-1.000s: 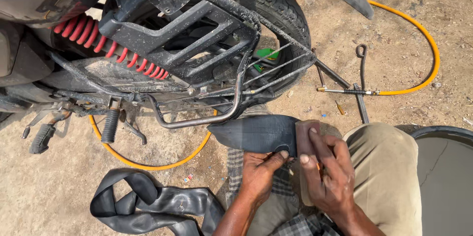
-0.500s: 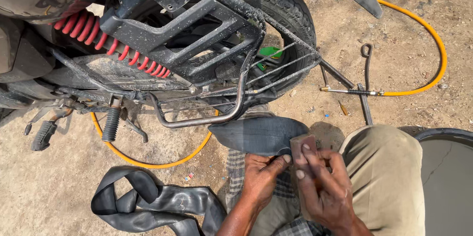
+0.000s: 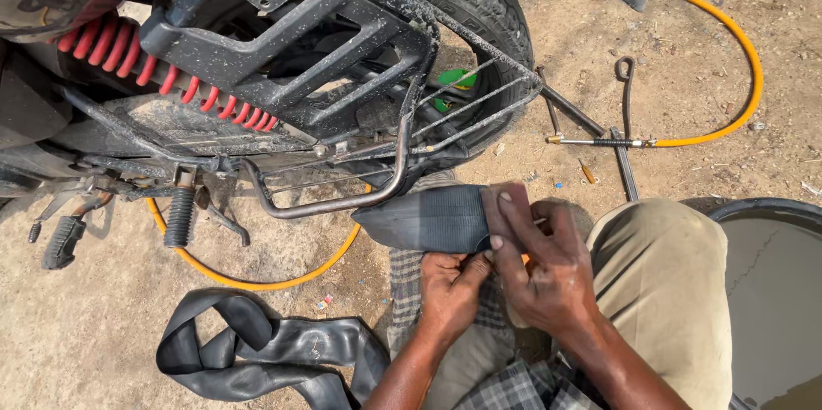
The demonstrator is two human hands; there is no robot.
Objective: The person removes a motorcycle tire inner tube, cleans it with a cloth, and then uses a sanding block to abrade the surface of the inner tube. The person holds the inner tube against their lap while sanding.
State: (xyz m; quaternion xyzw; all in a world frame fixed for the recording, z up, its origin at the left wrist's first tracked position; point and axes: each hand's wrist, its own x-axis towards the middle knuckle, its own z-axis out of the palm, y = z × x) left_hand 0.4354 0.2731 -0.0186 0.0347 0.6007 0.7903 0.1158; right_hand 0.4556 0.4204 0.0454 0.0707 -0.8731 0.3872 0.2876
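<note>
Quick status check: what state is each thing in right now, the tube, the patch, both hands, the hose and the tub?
Inner tube: flattened, held over the knee.
Patch: pressed on the tube.
Left hand: gripping the tube's edge.
Right hand: fingers on the patch.
Orange hose: looped on the dirt.
Tub: holds water.

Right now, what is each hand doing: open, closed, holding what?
Left hand: closed, pinching the lower edge of the black inner tube.
Right hand: fingers pressing a brown rubber patch onto the tube.
</note>
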